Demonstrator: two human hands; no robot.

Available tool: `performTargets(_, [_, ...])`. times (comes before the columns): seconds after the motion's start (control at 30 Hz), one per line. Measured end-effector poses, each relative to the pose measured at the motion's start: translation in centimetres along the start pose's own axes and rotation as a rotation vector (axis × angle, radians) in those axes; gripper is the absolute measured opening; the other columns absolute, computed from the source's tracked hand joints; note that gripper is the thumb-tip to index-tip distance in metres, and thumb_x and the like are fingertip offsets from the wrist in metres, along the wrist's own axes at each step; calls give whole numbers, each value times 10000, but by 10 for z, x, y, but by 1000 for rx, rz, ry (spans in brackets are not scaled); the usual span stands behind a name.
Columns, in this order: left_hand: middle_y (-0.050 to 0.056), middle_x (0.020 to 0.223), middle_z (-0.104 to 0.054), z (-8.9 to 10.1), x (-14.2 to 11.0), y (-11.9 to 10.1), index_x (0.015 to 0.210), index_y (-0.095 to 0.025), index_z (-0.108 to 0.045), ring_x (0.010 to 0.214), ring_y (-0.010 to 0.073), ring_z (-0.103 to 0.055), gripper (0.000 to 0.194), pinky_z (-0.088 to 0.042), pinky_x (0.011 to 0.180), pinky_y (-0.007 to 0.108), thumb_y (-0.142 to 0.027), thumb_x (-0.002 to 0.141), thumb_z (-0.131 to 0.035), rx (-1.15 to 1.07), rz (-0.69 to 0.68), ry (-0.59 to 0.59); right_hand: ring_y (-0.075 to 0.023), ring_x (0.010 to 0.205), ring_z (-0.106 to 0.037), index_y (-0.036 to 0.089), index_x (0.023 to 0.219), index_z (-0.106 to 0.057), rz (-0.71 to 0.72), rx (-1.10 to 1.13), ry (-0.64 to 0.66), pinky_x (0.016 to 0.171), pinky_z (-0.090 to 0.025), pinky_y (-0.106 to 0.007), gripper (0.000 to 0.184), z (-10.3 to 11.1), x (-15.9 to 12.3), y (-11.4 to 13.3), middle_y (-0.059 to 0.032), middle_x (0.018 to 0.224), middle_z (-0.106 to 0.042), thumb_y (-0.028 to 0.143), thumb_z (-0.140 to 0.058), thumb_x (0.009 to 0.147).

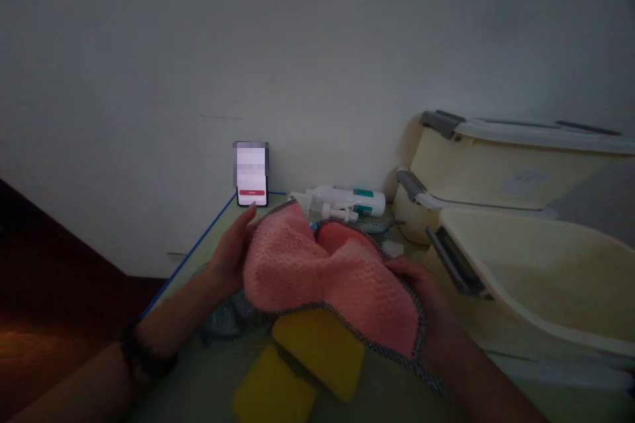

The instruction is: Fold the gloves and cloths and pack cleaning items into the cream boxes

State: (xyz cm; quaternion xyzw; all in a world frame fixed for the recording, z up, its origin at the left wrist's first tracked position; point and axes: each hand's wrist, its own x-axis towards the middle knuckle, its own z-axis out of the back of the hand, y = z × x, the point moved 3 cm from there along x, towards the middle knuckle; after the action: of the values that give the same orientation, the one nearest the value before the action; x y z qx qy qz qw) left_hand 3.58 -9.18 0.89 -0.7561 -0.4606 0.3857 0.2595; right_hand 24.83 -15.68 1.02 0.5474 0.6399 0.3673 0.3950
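Because it was gripped at opposite sides, the pink cloth [317, 271] was spread above the table [188, 386], its middle puckered into a fold. Its left side was held by the left hand [229, 256], whose thumb was seemingly raised by the upper border; the other fingers were hidden behind the fabric, so how closely they were set could not be told. Its right side was clamped by the right hand [432, 294], with what was probably the thumb laid over the face, presumably so that this side would not droop. Just below the cloth, two yellow pieces [322, 347] were overlapped, perhaps for easy reach, and below its left end a grey-green cloth [235, 318] was partly covered. Beyond that end, a phone [252, 178] was leaned upright against the wall [322, 66], apparently so that its screen could be seen. Behind the cloth, a white bottle [347, 197] was laid flat, perhaps against toppling. To its right, an open bin [550, 264] was set before lidded boxes [481, 168], seemingly stacked to save room.
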Motion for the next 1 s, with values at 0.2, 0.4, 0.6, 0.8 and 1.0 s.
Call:
performTargets(0.2, [75,774,-717,5,-5,6,815,-139,-694,679,196,-659,159,-534,663,286,-229,691,-653,96,-2,115,-152,584,-607,199,651,-659,-173,218,-31,563,-476,-265,192,0,-2,-10,3,599,-652,381,-622,698])
performTargets(0.4, [19,1025,-697,-3,-14,-4,1056,-211,-643,910,180,-646,347,-495,825,257,-154,715,-615,106,-98,188,-108,603,-596,180,727,-665,-167,158,119,552,-453,-205,244,-6,-2,-14,7,688,-658,414,-702,671])
performTargets(0.6, [43,1105,-672,-4,-16,-2,1111,-213,-630,966,215,-625,416,-480,839,274,-309,708,-659,200,-153,428,-167,800,-641,228,997,-643,-261,-40,226,771,-464,-304,336,-9,-6,-19,-18,884,-691,332,-715,686])
performTargets(0.8, [41,1025,-695,3,-11,-1,1045,-220,-658,881,198,-641,390,-493,786,272,-245,659,-712,261,-157,362,-156,719,-611,202,948,-681,-150,-387,201,641,-448,-271,257,-5,-8,-10,-17,825,-688,380,-589,786])
performTargets(1.0, [4,668,-632,0,1,-37,767,-150,-652,607,125,-572,241,-449,576,224,-385,712,-661,620,-365,189,-196,977,-566,248,1091,-627,322,-712,1,869,-416,-338,309,-21,1,50,-15,992,-655,394,-493,854])
